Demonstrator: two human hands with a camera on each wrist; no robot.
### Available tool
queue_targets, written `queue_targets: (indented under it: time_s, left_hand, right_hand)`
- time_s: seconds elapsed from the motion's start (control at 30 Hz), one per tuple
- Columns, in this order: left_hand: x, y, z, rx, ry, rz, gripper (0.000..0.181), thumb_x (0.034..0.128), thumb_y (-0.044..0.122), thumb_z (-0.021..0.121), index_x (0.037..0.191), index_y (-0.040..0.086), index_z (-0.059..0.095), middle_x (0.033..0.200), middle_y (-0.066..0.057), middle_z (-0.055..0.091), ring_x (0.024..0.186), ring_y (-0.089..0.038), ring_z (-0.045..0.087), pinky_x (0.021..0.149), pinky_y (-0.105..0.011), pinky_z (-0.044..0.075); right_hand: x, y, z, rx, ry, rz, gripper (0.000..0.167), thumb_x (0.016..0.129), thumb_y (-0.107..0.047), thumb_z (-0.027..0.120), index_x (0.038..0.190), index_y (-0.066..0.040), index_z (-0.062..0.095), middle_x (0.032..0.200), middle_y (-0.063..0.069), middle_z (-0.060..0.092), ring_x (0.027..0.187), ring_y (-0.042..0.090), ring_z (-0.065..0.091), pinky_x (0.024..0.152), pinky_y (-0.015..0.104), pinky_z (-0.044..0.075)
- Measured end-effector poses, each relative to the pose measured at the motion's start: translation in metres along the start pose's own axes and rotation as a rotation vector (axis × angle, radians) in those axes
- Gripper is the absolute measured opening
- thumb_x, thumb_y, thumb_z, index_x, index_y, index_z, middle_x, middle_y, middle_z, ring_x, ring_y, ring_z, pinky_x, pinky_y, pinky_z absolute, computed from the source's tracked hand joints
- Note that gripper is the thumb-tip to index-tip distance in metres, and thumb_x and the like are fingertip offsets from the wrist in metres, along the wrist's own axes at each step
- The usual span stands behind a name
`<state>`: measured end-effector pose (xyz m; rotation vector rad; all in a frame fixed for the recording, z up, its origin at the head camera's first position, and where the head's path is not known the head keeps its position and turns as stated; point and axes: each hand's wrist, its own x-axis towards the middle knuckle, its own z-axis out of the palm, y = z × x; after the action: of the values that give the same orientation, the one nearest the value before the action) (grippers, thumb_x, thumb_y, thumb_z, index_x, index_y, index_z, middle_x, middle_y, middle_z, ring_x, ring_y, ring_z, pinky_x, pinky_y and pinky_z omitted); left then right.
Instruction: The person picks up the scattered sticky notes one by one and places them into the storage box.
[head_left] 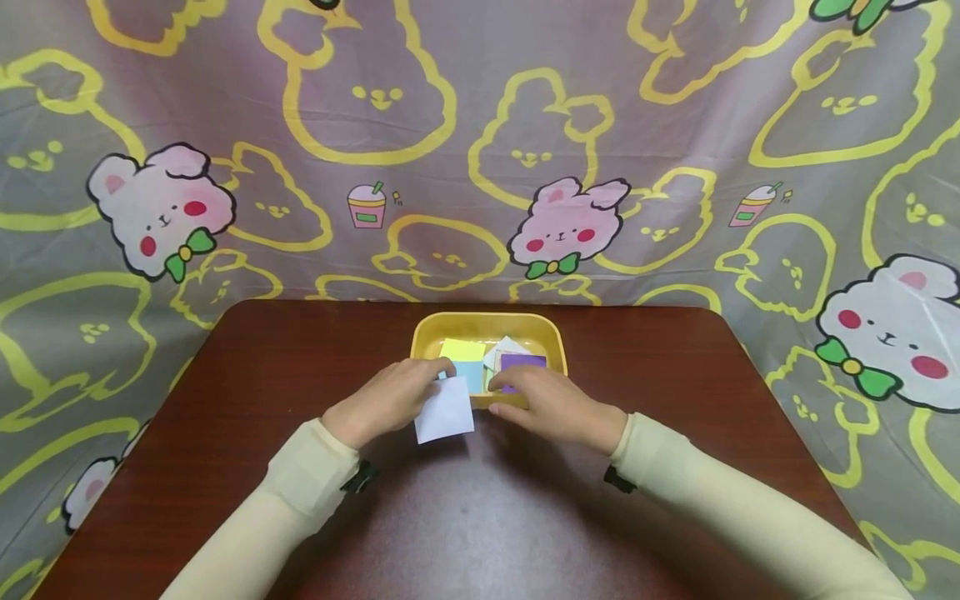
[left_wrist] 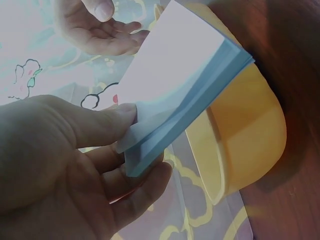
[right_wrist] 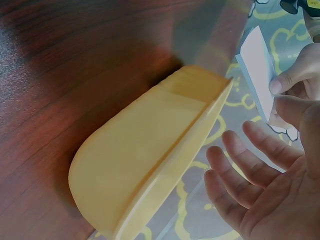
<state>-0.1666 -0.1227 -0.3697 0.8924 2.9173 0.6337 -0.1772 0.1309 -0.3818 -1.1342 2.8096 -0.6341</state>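
My left hand (head_left: pixel 393 396) pinches a pad of pale blue and white note paper (head_left: pixel 444 410) between thumb and fingers, at the front left of a yellow tray (head_left: pixel 551 333). In the left wrist view, the pad (left_wrist: pixel 170 65) has a white face and bluish layered edges, slightly spread apart. My right hand (head_left: pixel 555 404) hovers at the tray's front right, fingers loosely bent and holding nothing. The right wrist view shows the same hand (right_wrist: pixel 265 185) palm up beside the tray wall (right_wrist: pixel 145 145).
Inside the tray lie a yellow paper square (head_left: pixel 463 349), a light blue square (head_left: pixel 472 375), a purple square (head_left: pixel 525 362) and white paper (head_left: pixel 507 345). The tray stands near the far edge of a dark wooden table (head_left: pixel 315 350). A patterned cloth (head_left: pixel 450 192) hangs behind.
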Motion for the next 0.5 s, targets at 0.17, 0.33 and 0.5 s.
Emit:
queue_targets:
  time_s: [0.17,0.33,0.5]
  left_hand:
    - [0.0006,-0.0003,-0.0001,-0.006,0.005,-0.011,0.023,0.0979,0.001,0.061,0.119,0.010,0.065,0.102,-0.007,0.072,0.079,-0.015,0.061,0.068,-0.028,0.051]
    - [0.0011,-0.0007,-0.0005,-0.005,0.001,-0.029,0.024,0.0982,0.001,0.061,0.120,0.011,0.065,0.102,-0.006,0.072,0.079,-0.015,0.061,0.068,-0.028,0.051]
    - [0.0018,-0.0003,-0.0008,-0.001,0.002,-0.031,0.024,0.0980,0.002,0.061,0.120,0.011,0.065,0.103,-0.007,0.072,0.079,-0.015,0.060,0.068,-0.029,0.051]
  right_hand:
    - [0.0010,-0.0001,-0.0027,0.010,0.002,-0.001,0.034,0.096,-0.032,0.070,0.120,-0.007,0.070,0.116,0.004,0.074,0.110,0.019,0.069,0.098,0.040,0.056]
    - [0.0020,0.0014,-0.0040,0.014,-0.002,-0.006,0.037,0.097,-0.033,0.069,0.120,-0.005,0.070,0.116,0.006,0.074,0.112,0.023,0.069,0.098,0.042,0.055]
    - [0.0021,0.0015,-0.0051,0.022,-0.008,0.019,0.038,0.096,-0.034,0.070,0.120,-0.006,0.070,0.116,0.006,0.073,0.110,0.020,0.068,0.098,0.041,0.056]
